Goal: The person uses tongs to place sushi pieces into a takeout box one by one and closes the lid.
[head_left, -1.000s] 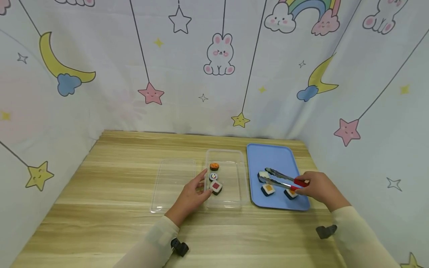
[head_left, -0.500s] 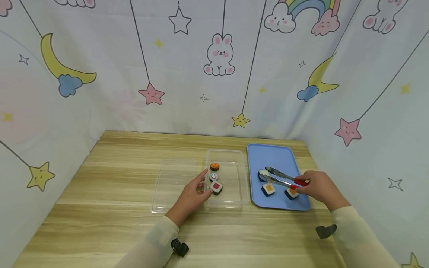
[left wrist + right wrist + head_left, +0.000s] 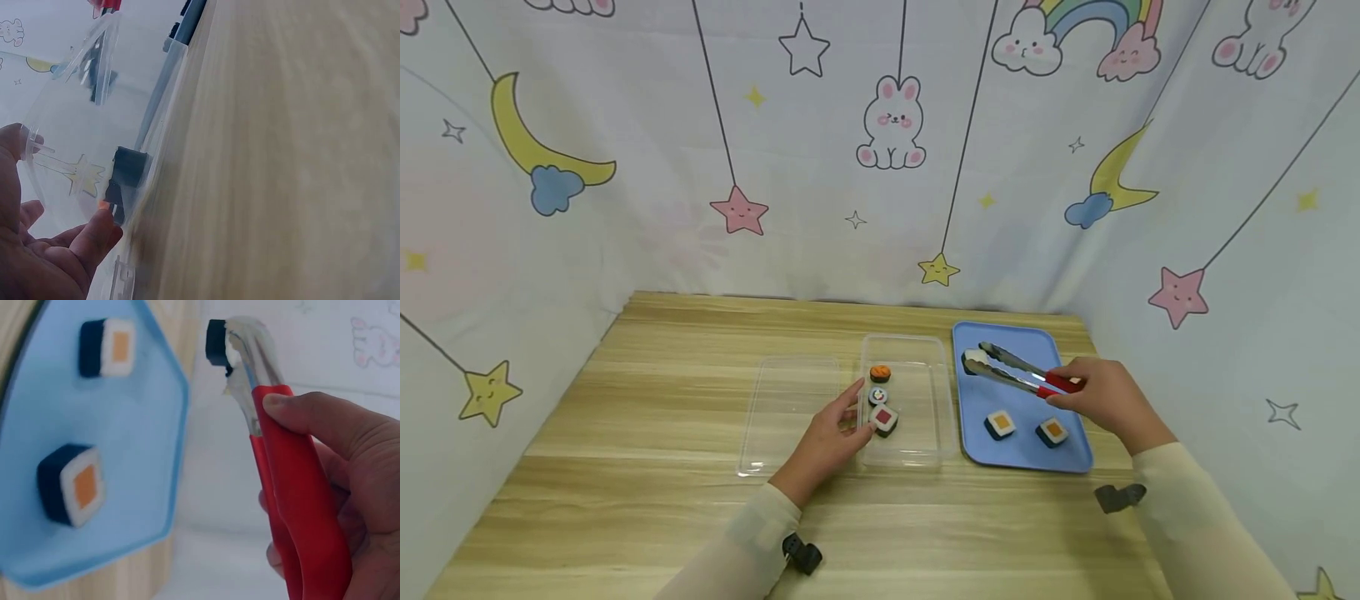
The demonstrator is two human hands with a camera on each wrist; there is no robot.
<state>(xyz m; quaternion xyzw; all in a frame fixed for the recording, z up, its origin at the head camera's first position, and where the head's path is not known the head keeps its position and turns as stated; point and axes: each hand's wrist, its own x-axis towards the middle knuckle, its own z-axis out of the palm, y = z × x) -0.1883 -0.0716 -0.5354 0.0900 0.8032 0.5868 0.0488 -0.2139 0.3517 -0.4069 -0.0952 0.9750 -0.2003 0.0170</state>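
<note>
The right hand (image 3: 1108,398) grips red-handled metal tongs (image 3: 300,506), whose tips pinch a dark-sided white sushi piece (image 3: 217,342) above the upper left of the blue tray (image 3: 1024,450). Two sushi pieces with orange centres (image 3: 999,424) (image 3: 1052,432) lie on the tray's lower part. The left hand (image 3: 827,442) holds the near left wall of the clear container (image 3: 917,417), thumb and fingers on its edge. Inside the container, along its left side, stand an orange-topped piece (image 3: 880,373), a small round roll (image 3: 877,396) and a roll with a red centre (image 3: 884,419).
A clear lid (image 3: 790,400) lies on the wooden table (image 3: 662,417), left of the container and partly behind the left hand. A patterned curtain (image 3: 820,167) hangs behind the table and along its sides.
The right hand and tongs have moved up and to the left, with the white sushi piece carried off its former place on the tray. The left hand has stayed put.
</note>
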